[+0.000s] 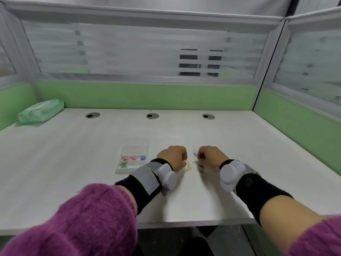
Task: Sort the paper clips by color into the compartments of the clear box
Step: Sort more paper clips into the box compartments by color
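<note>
The clear box [118, 170] lies left of centre on the desk, its lid folded open behind it. Its back row holds red clips [124, 159], pink clips [132, 158] and blue clips [142, 158]; green clips [123, 165] fill the front left compartment. Loose yellow clips [188, 166] and green clips [201, 166] lie between my hands. My left hand [172, 157] rests beside the box with fingers curled, and nothing shows in it. My right hand [210, 155] pinches a grey clip [195, 154] at its fingertips.
A green pack of wipes [39, 111] sits at the far left corner. Three cable holes [152, 116] line the back of the white desk [73, 163]. Green and frosted partitions enclose the back and both sides. Both wrists wear grey strapped devices.
</note>
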A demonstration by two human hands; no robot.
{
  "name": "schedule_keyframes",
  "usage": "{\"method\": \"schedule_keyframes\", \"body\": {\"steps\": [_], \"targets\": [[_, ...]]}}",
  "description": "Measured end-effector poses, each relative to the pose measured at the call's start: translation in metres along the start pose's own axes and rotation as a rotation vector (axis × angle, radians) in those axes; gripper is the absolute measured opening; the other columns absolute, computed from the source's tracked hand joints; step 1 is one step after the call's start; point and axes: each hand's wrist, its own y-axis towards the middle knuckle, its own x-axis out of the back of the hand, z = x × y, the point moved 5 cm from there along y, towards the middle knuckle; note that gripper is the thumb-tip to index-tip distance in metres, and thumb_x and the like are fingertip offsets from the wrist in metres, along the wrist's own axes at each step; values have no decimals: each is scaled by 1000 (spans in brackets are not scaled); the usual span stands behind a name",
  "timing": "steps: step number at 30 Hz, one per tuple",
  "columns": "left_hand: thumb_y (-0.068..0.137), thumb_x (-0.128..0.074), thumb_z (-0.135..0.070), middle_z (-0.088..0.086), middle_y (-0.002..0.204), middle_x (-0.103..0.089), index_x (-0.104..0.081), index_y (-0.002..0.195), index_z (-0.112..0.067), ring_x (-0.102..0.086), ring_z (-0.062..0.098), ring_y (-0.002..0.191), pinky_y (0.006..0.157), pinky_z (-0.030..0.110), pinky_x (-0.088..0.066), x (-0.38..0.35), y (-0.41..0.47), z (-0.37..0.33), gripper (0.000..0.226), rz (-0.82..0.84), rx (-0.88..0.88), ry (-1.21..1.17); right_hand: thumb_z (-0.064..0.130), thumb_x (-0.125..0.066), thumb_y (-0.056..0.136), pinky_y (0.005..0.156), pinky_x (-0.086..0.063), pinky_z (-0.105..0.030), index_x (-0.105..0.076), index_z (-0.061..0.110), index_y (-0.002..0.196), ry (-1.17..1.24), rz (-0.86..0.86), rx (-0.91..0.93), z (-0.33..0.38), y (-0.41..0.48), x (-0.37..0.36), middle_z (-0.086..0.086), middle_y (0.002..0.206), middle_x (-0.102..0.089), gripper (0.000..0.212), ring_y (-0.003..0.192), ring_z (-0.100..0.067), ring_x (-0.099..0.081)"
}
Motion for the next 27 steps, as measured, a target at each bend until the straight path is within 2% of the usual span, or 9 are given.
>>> {"method": "schedule_keyframes", "body": {"steps": [8, 10, 13, 15, 17, 20, 27], "targets": [[84, -56, -14, -1, 114, -67, -63, 102, -19, -61, 24, 106, 86, 32, -48, -9, 6, -9, 20, 5, -12, 8, 12, -59, 84, 91, -48, -35, -64, 6, 103, 49, 10, -26, -11, -4, -8, -10, 112, -65, 20, 105, -28, -59], [84, -56, -14, -1, 114, -67, -63, 102, -19, -61, 23, 106, 86, 32, -48, -9, 8, -10, 20, 4, -14, 15, 12, -59, 84, 90, -48, -35, -64, 7, 102, 58, 9, -29, -13, -3, -8, -10, 106, -65, 19, 98, -26, -58], [85, -55, -13, -1, 114, -67, -63, 103, -18, -61, 23, 106, 86, 33, -49, -8, 10, -9, 21, -1, -17, 24, 9, -57, 83, 86, -50, -35, -64, 11, 90, 42, 13, -21, -13, -1, -10, -10, 104, -67, 10, 89, -23, -56], [85, -54, -13, -1, 114, -67, -63, 104, -18, -61, 23, 106, 86, 32, -48, -9, 12, -10, 21, 0, -19, 25, 6, -55, 82, 85, -50, -34, -56, 16, 81, 28, 11, -17, -13, 0, -9, -10, 101, -67, 9, 86, -21, -53], [85, -54, -14, -2, 114, -66, -63, 103, -19, -61, 23, 106, 86, 31, -48, -9, 15, -10, 21, -3, -15, 24, 7, -52, 85, 87, -49, -35, -53, 17, 81, 24, 15, -8, -14, 2, -9, -10, 103, -67, 11, 90, -24, -56], [85, -54, -15, -2, 113, -67, -63, 103, -19, -61, 23, 106, 86, 31, -48, -9, 22, -11, 21, -4, -13, 25, 9, -50, 88, 90, -48, -36, -61, 12, 90, 14, 28, 6, -16, 4, -9, -11, 112, -66, 12, 105, -28, -59], [85, -54, -13, -1, 112, -67, -64, 102, -18, -61, 23, 106, 87, 32, -49, -13, 33, -13, 21, 8, -14, 30, 9, -54, 86, 91, -49, -37, -63, 9, 95, 52, 33, 21, -20, 9, -9, -11, 111, -67, 12, 104, -29, -60]]}}
